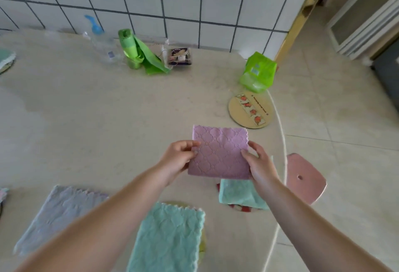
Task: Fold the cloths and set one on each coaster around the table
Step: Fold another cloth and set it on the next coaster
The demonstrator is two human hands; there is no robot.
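A folded pink cloth (220,153) is held above the table between both hands. My left hand (178,159) pinches its left edge and my right hand (260,163) grips its right edge. A round wooden coaster (250,109) with a fruit strip lies bare at the far right of the table. Below my right hand a folded teal cloth (239,195) sits on a red-patterned coaster (237,208). Nearer me, another teal cloth (168,237) covers a yellowish coaster (202,248). A pale lilac cloth (58,215) lies flat at the left.
Against the tiled wall stand a clear bottle (101,42) with a blue cap, a green bag roll (138,51), a small dark packet (180,57) and a green tissue pack (258,72). A pink stool (304,179) stands off the table's right edge. Another cloth on a coaster (5,59) sits far left.
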